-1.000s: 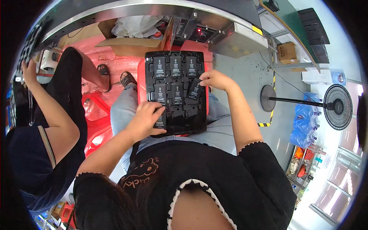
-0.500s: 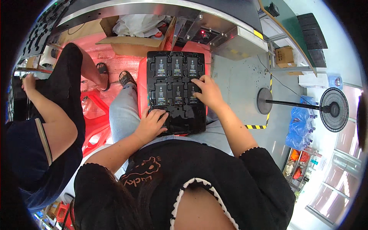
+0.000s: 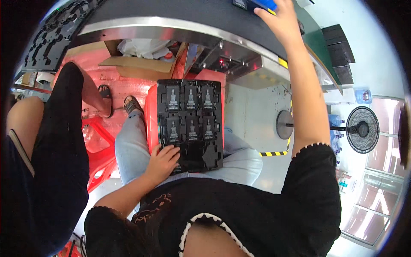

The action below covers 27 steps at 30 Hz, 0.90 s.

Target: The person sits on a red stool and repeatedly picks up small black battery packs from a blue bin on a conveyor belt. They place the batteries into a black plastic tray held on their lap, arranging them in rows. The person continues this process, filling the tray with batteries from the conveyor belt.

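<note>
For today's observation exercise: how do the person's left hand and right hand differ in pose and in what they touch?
The left hand lies low on the lap, resting on the near edge of the black tray; the right hand is stretched far up to the conveyor bench. The left arm is bent, the right arm nearly straight. The left hand lies flat; the right hand touches a blue item. Both are bare.

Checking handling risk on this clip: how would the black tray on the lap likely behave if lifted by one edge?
The tray looks like thin moulded plastic, so it would probably flex. It seems light: it rests across the knees with only the left hand on its near corner. Its glossy surface may be slippery, and the parts in its pockets could shift if it tilts.
</note>
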Tool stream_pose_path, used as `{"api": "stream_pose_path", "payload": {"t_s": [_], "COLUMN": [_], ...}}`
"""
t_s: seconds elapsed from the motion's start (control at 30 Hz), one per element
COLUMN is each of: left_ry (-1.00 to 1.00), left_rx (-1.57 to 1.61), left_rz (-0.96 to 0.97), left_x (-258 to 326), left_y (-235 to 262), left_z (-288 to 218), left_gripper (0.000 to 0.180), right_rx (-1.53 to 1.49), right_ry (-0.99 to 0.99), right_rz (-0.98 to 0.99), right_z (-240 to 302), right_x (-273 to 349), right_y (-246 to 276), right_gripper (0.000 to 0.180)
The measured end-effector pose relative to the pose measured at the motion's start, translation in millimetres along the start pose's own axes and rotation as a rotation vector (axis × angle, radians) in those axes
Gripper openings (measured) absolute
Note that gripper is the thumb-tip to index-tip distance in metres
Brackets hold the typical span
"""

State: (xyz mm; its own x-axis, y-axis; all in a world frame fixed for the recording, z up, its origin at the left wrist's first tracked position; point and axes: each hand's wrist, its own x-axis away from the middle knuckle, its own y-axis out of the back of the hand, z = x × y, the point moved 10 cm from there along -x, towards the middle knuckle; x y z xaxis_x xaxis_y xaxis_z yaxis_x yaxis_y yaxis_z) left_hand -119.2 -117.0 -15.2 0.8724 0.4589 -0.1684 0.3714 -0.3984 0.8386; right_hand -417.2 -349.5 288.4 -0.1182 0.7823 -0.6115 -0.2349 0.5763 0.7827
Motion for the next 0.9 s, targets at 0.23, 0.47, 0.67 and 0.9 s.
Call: {"api": "stream_pose_path", "payload": {"t_s": [0.23,0.47,0.67,0.9], "left_ry": [-0.078,-0.03,0.048,0.347], "left_rx": [0.004,0.271,0.264,0.25], "left_rz": [0.041,-0.214,-0.143,-0.318], "left_x": [0.3,-69.8,-56.2,-39.8], "left_y": [-2.0,91.5,62.8,95.4], "left_z": [2.7,8.3,24.9,55.2], "left_gripper": [0.031,0.034,0.032,0.029], "right_rx": [0.001,0.29,0.276,0.097], "right_ry": [-0.319,-0.263,-0.192,-0.082], "right_rz": [0.754,0.929,0.813,0.683], "right_z": [-146.8,-104.4,-118.1,-41.2], "right_x": [-34.5,-6.6,16.0,-61.4], "right_y": [-119.3,-79.7,-51.7,-93.0], "right_gripper": [0.083,0.085,0.079,0.086]}}
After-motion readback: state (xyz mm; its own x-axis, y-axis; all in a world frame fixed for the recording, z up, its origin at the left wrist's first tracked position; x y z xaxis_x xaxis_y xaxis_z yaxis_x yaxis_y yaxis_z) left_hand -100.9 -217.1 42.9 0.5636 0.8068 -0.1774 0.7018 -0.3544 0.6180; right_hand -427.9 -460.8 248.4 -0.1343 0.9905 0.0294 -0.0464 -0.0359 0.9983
